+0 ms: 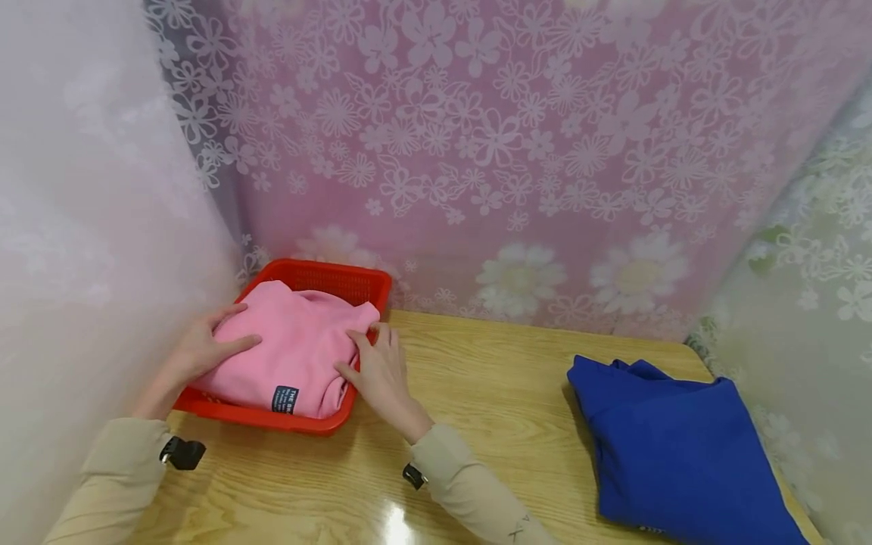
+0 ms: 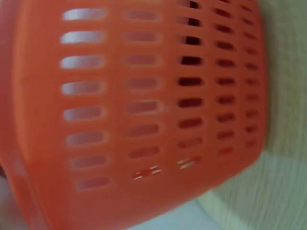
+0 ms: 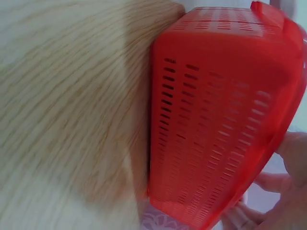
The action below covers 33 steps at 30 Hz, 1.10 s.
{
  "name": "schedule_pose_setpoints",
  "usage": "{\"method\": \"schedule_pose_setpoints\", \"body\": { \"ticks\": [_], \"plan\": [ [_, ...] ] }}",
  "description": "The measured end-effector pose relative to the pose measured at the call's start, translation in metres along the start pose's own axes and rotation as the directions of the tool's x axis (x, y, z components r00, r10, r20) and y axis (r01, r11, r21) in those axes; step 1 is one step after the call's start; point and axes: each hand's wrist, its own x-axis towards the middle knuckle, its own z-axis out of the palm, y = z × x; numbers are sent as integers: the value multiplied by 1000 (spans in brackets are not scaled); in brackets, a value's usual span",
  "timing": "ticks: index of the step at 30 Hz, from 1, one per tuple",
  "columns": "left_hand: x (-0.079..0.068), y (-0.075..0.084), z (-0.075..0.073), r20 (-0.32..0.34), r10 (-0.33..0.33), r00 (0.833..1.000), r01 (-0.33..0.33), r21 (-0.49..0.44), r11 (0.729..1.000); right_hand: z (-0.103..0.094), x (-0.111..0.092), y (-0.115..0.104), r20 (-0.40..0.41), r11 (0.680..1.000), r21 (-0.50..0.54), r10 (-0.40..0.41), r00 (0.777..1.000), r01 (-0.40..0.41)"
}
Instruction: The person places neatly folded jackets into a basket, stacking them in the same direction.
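Note:
A pink folded garment (image 1: 293, 341) with a dark printed label lies in a red plastic basket (image 1: 327, 428), filling most of it. My left hand (image 1: 200, 347) rests on the garment's left side, thumb and fingers spread apart. At the basket's right rim, my right hand (image 1: 381, 375) touches the garment's right edge, its thumb and index finger apart on the cloth. In the left wrist view the slotted basket wall (image 2: 163, 96) hides nearly all of that hand. The right wrist view shows my right fingers (image 3: 273, 182) by the rim.
A blue folded garment (image 1: 681, 454) lies at the right of the wooden table (image 1: 477, 424). Floral curtains (image 1: 477, 151) hang behind the table and at both sides. The basket stands near the left curtain.

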Motion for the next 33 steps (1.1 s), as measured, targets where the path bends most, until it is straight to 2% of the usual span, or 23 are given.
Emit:
{"method": "schedule_pose_setpoints", "body": {
  "ticks": [3,6,9,13,15,17,19,22,25,27,29,33],
  "plan": [
    [-1,4,9,-50,81,995,-73,152,986,1,-1,1,50,999,-25,22,999,-21],
    [-5,7,18,-114,154,981,-111,319,941,0,-2,4,82,998,-54,19,996,-14],
    [-8,8,25,-152,213,965,-130,427,895,-1,-2,8,106,996,-89,-2,994,12],
    [-8,7,29,-148,255,956,-159,468,869,-5,-1,14,155,994,-96,-36,987,51],
    [-9,10,30,-152,260,954,-164,460,873,-7,-1,18,171,995,-68,-54,984,67],
    [-11,15,31,-188,266,945,-161,441,883,-11,-2,23,163,997,-28,-71,984,76],
    [-14,22,34,-257,293,921,-167,420,892,-15,-5,29,114,996,25,-92,989,90],
    [-21,44,42,-374,323,869,-171,387,906,-24,-10,40,-3,987,111,-117,993,116],
    [-26,70,53,-459,354,815,-196,355,914,-38,-16,52,-132,976,152,-138,982,158],
    [-28,87,60,-484,373,792,-220,343,913,-49,-20,60,-192,973,149,-144,971,174],
    [-28,102,69,-492,410,768,-257,350,901,-59,-24,67,-239,974,133,-150,959,186],
    [-25,126,90,-467,476,745,-323,372,870,-77,-32,83,-279,980,97,-140,950,173]
  ]
}}
